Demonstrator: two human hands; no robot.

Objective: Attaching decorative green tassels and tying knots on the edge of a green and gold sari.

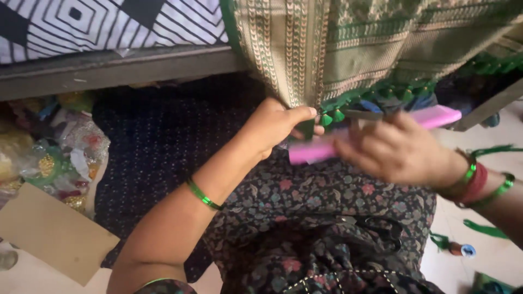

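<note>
Inspector: Left hand [275, 126] — state?

Clerk: Fingers pinched shut on the hem of the green-and-gold woven fabric [348, 49], which hangs from the ledge above. Small green thread tassels [332, 116] line that edge, just beside the thumb.

Inspector: Right hand [397, 149]?

Clerk: Blurred. It is wrapped around a flat pink plastic comb [436, 116], held level just under the tassels. A thin grey metal piece shows by the fingertips; I cannot tell what it is.

Inspector: Surroundings?

Clerk: Green and red bangles [473, 182] on the right wrist, one green bangle on the left. Dark floral dress [327, 218] below — brown cardboard sheet [52, 234] on the floor, left.
</note>
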